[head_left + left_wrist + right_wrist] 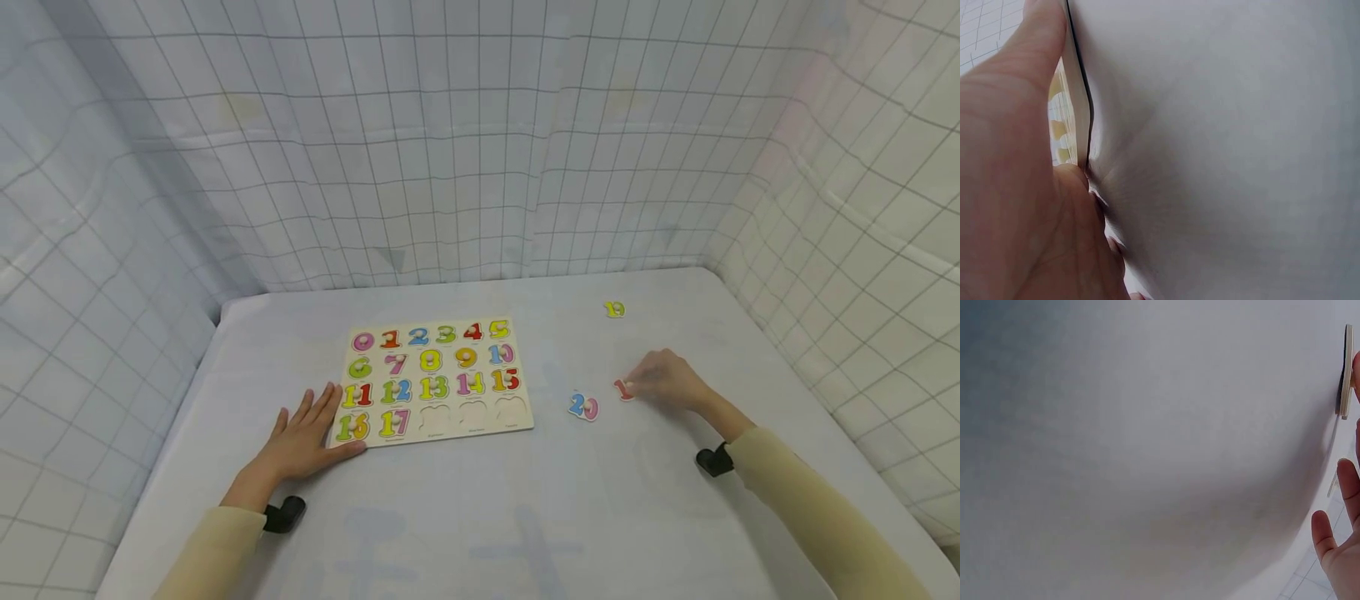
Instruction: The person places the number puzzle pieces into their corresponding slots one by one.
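My left hand [303,437] rests at the left edge of a wooden number puzzle board [450,418], fingers extended along its side and thumb at the front corner. In the left wrist view the thumb touches the edge of the board [1079,106]. Colourful knobbed pieces from 0 to 17 sit in the board, and three cut-out shapes show in its front row. Off to the right, my right hand [666,382] pinches a number puzzle piece [622,390] with a red 1 showing; the fingers hide the rest. The right wrist view shows this piece [1346,378] edge-on.
A blue and pink number 20 piece [583,407] lies between the board and my right hand. Farther back is a yellow and green number 19 piece [615,310]. White grid-patterned curtains [465,167] surround the white-covered table [450,517] at the back and sides.
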### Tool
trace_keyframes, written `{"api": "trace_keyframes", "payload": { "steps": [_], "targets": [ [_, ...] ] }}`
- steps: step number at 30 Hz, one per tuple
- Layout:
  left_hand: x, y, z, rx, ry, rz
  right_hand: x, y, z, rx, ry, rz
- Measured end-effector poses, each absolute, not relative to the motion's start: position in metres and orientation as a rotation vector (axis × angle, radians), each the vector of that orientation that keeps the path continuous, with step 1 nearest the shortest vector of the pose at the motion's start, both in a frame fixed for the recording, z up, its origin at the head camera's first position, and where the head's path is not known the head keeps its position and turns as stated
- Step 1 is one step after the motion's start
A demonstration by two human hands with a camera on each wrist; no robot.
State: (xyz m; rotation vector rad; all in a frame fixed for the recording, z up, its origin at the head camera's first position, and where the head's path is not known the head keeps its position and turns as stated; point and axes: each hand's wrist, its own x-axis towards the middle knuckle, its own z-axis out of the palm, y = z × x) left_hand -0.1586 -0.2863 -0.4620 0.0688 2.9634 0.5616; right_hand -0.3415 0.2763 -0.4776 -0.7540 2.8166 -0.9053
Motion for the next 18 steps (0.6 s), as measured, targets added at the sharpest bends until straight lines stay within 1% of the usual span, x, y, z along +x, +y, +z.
{"api": "trace_keyframes", "payload": {
  "steps": [6,9,13,18],
  "targets": [
    [-0.159,-0.287,-0.463,0.073,2.969,0.558,-0.341,0.268,-0.473,-0.664,2.834,-0.913],
    [-0.159,-0.288,-0.463,0.073,2.966,0.548,-0.341,0.255,-0.465,-0.697,2.8,-1.001],
    [-0.159,-0.288,-0.462,0.069,2.962,0.555,-0.34,0.225,-0.455,-0.803,2.734,-1.092],
    [-0.159,-0.287,-0.462,0.074,2.959,0.555,-0.335,0.174,-0.447,-0.845,2.677,-1.076]
  ]
}}
